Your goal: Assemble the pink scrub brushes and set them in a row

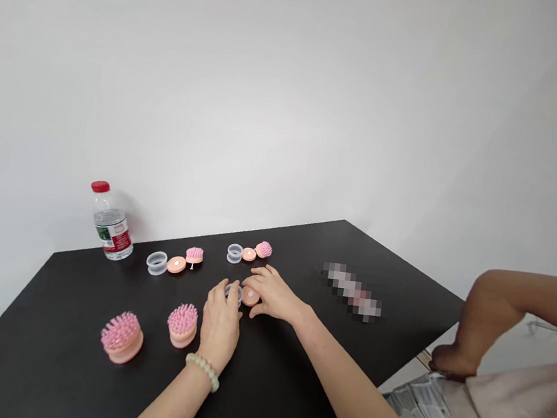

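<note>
My left hand (pixel 221 323), with a beaded bracelet at the wrist, bends its fingers over a clear plastic ring (pixel 234 296), which they partly hide. Around a peach disc (pixel 250 296) with a white centre curve the thumb and fingers of my right hand (pixel 275 294). Ring and disc lie side by side on the black table (pixel 257 394). Left of my left hand stands a pink-bristled scalp brush (pixel 182 325) on a peach base. Another such scalp brush (pixel 122 337) is farther left. Whatever lies beneath my right palm is hidden.
Behind, two rows each have a clear ring (pixel 156 263), a peach disc (pixel 176 264) and a pink bristle head (pixel 195 255). A red-capped water bottle (pixel 114 227) stands at back left. A blurred-out object (pixel 352 291) lies right. Another person's arm (pixel 487 320) is beyond the right edge.
</note>
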A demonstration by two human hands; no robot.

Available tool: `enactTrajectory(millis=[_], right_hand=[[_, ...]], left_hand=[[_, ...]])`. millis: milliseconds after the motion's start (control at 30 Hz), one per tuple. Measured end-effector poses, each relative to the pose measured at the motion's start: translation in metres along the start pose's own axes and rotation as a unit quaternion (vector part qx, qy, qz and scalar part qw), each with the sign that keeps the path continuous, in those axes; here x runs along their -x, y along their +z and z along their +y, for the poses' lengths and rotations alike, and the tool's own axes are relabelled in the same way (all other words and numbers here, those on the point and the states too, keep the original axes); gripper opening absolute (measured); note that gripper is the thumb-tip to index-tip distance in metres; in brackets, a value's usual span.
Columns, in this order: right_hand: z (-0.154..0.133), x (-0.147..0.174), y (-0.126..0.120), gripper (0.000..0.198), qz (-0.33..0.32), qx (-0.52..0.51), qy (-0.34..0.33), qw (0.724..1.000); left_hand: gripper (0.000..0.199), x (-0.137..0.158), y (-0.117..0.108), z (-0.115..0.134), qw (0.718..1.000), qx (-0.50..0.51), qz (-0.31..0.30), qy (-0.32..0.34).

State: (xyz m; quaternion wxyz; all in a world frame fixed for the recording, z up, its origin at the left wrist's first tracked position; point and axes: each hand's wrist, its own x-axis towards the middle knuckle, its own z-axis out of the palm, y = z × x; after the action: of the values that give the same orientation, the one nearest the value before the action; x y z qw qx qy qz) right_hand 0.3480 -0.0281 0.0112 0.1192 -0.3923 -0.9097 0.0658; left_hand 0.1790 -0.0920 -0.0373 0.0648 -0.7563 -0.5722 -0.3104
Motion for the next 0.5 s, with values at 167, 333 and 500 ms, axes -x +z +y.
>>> enactTrajectory(millis=[167,333,500], right_hand=[[-0.019,0.018,-0.004,0.056,0.074,-0.035,-0.016,0.997],[-0.072,0.029,0.008,0.054,0.101,-0.109,-0.037,0.988],[-0.115,0.003,0.037,0.091,0.049,-0.260,-0.022,0.964]], left_hand=[[0.058,0.019,-0.040,0.012,0.995,0.022,-0.004,0.098],[0.036,0.055,-0.093,-0.007,0.982,0.057,0.021,0.177],[0.014,0.086,-0.102,-0.047,0.991,0.089,0.086,0.054]])
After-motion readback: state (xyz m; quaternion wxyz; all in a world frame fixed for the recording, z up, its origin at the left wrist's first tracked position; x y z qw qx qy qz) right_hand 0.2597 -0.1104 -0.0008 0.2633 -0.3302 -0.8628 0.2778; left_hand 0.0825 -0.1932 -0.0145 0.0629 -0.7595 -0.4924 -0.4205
